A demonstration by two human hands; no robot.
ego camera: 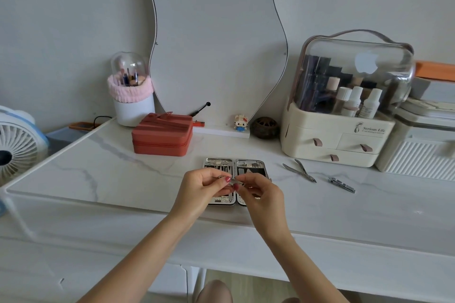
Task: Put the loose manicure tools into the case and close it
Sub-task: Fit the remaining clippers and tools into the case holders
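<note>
Case lies open, tools inside; both hands pinch small tool.

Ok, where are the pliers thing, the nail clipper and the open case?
Nippers [300, 171]: head view, where the two handles join.
Nail clipper [341, 184]: head view, middle of its metal body.
Case [249, 163]: head view, top of the right half.

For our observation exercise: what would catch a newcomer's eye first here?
Both hands, left hand and right hand, pinch a small metal tool above the open silver manicure case mid-table. Right of it lie steel cuticle nippers and a nail clipper.
</note>
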